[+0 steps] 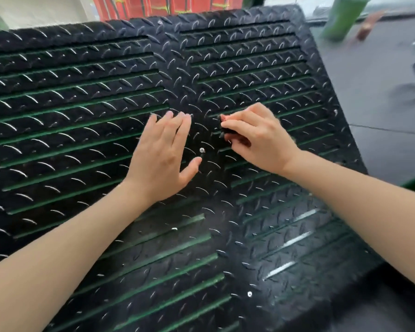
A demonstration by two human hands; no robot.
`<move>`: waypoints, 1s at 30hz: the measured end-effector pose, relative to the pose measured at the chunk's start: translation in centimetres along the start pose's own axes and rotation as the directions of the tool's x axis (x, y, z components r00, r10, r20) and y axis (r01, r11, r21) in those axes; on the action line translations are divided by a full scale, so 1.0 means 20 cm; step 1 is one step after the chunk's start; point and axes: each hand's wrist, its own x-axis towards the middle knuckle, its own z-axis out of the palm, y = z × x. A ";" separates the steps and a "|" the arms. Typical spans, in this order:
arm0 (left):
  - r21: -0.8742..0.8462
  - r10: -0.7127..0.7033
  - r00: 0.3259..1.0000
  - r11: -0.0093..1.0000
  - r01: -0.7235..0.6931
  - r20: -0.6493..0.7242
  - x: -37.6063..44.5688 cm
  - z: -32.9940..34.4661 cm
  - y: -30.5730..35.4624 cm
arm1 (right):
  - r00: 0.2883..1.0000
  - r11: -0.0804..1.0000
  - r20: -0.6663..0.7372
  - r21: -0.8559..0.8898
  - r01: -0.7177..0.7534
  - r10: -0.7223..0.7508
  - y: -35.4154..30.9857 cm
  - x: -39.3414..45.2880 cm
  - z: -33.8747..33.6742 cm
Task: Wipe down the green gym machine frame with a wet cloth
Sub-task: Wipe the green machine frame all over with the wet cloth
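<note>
The left hand (163, 152) is laid flat, fingers spread, on the black footplate (82, 97). A small dark cloth (225, 133) is pinched by the right hand (256, 137), just right of centre; green slots run left-right.

A single head-worn camera looks forward and steeply down, close over a black tread-pattern footplate (120, 97) with green showing through its slots. The plate fills nearly the whole view and appears rotated, its far edge running near the top. Both forearms enter from the near corners, the left hand (163, 156) and right hand (256, 137) meeting near the centre. The wide-angle lens bends the edges; dark floor (379, 92) shows at far right, a blurred green post (343, 17) beyond it.
</note>
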 end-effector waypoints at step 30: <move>0.026 0.003 0.996 1.000 -0.006 0.087 0.25 0.29 0.48 | 0.861 0.861 -0.152 -0.090 -0.500 0.484 0.44 -0.31 -0.07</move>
